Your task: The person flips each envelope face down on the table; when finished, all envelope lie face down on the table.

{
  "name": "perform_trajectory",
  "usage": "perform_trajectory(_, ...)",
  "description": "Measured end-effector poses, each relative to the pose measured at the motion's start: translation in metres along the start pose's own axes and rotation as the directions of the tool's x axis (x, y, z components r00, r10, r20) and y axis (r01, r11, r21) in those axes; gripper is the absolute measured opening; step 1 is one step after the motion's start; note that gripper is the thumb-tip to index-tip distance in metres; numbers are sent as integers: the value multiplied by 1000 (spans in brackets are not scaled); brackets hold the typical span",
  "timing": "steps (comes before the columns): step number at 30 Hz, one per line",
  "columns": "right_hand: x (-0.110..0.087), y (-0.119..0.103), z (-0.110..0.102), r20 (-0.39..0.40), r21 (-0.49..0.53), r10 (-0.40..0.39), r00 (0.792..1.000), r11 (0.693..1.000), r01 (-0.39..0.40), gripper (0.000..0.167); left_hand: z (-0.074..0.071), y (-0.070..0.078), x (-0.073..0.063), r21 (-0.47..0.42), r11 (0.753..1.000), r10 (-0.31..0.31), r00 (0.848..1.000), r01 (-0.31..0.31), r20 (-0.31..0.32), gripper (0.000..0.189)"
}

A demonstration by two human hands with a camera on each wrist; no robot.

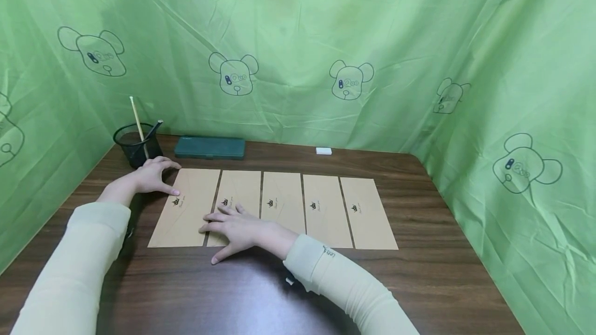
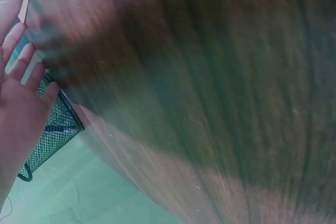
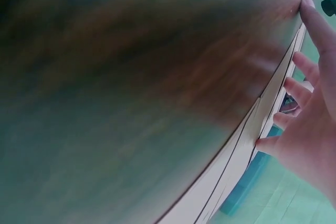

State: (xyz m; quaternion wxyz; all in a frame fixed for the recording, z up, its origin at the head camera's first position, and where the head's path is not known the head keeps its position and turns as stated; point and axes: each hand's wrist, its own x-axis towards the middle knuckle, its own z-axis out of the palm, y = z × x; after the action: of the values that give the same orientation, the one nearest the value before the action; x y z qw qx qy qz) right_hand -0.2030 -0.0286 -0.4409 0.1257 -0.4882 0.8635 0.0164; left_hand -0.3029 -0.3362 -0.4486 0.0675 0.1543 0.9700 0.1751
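Several tan kraft-paper envelopes, each with a small black crown print, lie flat in a row on the wooden table. At the left end, the leftmost envelope (image 1: pixel 188 221) has my left hand (image 1: pixel 151 174) at its upper left edge, thumb and index finger spread apart. My right hand (image 1: pixel 239 229) lies palm down across the second envelope (image 1: pixel 239 185), fingers spread towards the leftmost one and thumb over the bare wood in front. In the right wrist view those straight fingers (image 3: pixel 298 93) touch the envelopes' surface. The left wrist view shows the left hand (image 2: pixel 21 108) with loosely extended fingers.
Behind the left hand stands a black mesh pen cup (image 1: pixel 135 151) with a pale stick and a dark pen. A dark green flat case (image 1: pixel 209 147) and a white eraser-like block (image 1: pixel 323 151) lie along the back edge. Green curtains (image 1: pixel 288 25) surround the table (image 1: pixel 442 252).
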Motion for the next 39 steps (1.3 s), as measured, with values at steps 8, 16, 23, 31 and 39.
perform_trajectory(8, -1, 1, 2, 0, 25, 6, 1000, 1000, -6, 80, -5, -4, 2, -173, 985, 7, 1000, -1, 29, 71)
perform_trajectory(16, -2, 1, 1, -4, 46, -3, 1000, 999, 3, 79, -9, -4, 0, -266, 963, 31, 999, -32, -7, 55)
perform_trajectory(23, 1, -1, 1, -55, 50, -10, 998, 999, 13, 81, -17, -7, -4, -282, 956, 61, 996, -79, -71, 47)
perform_trajectory(31, 7, -12, -2, -142, 31, 67, 988, 997, -64, 91, -25, -7, -6, -287, 953, 68, 991, -100, -120, 41)
perform_trajectory(39, 10, -18, -3, -188, 90, 142, 972, 988, -127, 102, -34, -1, 0, -216, 967, 101, 982, -135, -162, 37)
